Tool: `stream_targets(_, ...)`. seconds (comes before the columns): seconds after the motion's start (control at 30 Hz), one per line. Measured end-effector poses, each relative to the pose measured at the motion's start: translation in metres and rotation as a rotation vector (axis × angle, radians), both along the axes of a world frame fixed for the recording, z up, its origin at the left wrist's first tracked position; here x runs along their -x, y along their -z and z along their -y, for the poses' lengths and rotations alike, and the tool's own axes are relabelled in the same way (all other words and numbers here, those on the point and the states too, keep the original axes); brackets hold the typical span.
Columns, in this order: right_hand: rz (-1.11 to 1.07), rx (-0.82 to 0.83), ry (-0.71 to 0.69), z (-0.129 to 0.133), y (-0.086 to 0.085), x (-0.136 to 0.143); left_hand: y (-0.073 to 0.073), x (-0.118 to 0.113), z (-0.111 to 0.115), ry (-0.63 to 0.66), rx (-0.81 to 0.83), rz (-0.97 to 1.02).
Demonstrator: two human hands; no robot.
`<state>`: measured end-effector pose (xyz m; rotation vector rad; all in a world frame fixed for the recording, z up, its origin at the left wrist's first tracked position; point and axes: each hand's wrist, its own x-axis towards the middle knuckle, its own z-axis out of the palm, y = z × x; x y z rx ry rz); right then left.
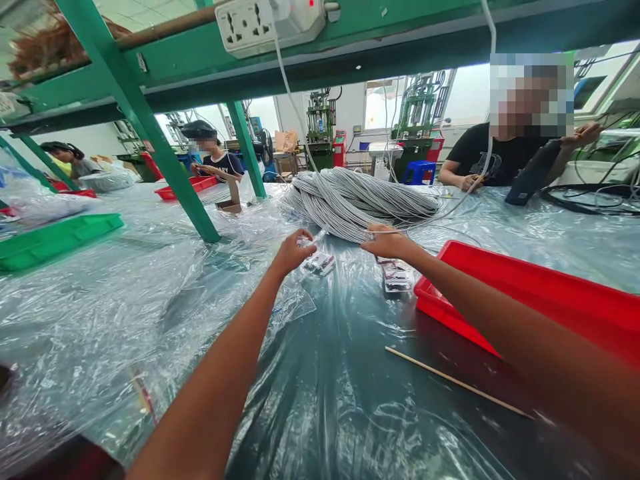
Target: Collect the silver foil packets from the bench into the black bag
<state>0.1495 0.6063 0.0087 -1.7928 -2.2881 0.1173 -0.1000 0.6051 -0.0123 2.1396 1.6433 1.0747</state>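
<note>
My left hand point(295, 253) is over the plastic-covered table, its fingers curled around the edge of something clear, beside a small clear packet point(320, 263). To the right, my right hand point(387, 241) bends its fingers down just above a stack of small clear packets point(397, 275); what its fingertips hold, if anything, is hidden. Right behind both hands lies a large coil of grey cable point(357, 197). A thin wooden stick point(457, 381) rests on the table nearer to me.
A red tray point(540, 293) sits under my right forearm. At the left is a green tray point(60, 241). A slanting green post point(145, 127) stands left of my hands, below a beam with a power strip point(270, 25). Several people sit across the table.
</note>
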Motion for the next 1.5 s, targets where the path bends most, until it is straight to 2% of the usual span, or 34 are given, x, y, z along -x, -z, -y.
stream_targets(0.1,0.17,0.183,-0.019,-0.002,0.0,-0.004,-0.002,-0.014,-0.004,0.023,-0.018,-0.123)
stream_targets(0.27,0.272,0.336,-0.083,0.005,0.025,-0.009,0.002,-0.027,-0.015,-0.041,-0.03,-0.191)
stream_targets(0.37,0.325,0.28,-0.107,0.009,0.034,-0.008,0.015,-0.024,-0.02,-0.039,0.083,-0.279)
stream_targets(0.5,0.365,0.22,-0.18,0.014,0.034,-0.002,0.033,-0.025,-0.022,-0.117,0.207,-0.332)
stream_targets(0.67,0.366,0.154,-0.302,0.027,0.028,0.004,0.036,-0.038,-0.02,-0.22,0.227,-0.287)
stream_targets(0.77,0.176,0.199,-0.331,0.029,0.019,-0.002,0.029,-0.039,-0.015,-0.232,0.186,-0.196)
stream_targets(0.83,-0.178,0.288,-0.371,0.028,0.01,-0.007,0.021,-0.039,-0.006,-0.229,0.156,-0.123)
stream_targets(0.9,-0.639,0.376,-0.392,0.029,0.003,-0.007,0.013,-0.041,0.011,-0.175,0.143,0.028)
stream_targets(0.97,-1.02,0.396,-0.347,0.036,0.0,0.001,0.006,-0.047,0.036,-0.05,0.14,0.335)
stream_targets(1.0,-1.135,0.38,-0.311,0.044,-0.001,0.009,0.004,-0.05,0.053,0.016,0.124,0.518)
stream_targets(1.07,-1.23,0.343,-0.285,0.068,0.001,0.031,0.003,-0.057,0.095,0.079,0.029,0.827)
stream_targets(1.1,-1.238,0.331,-0.305,0.085,0.001,0.044,0.003,-0.058,0.12,0.056,-0.049,0.911)
stream_targets(1.2,-1.198,0.336,-0.46,0.151,0.003,0.082,0.01,-0.05,0.208,-0.119,-0.241,0.987)
stream_targets(1.33,-1.042,0.45,-0.75,0.249,0.01,0.131,0.03,-0.013,0.35,-0.515,-0.228,0.76)
stream_targets(1.43,-1.032,0.575,-0.95,0.318,0.038,0.18,0.065,0.027,0.446,-0.803,-0.184,0.633)
stream_targets(1.5,-1.054,0.683,-0.985,0.356,0.072,0.219,0.101,0.059,0.49,-0.93,-0.129,0.647)
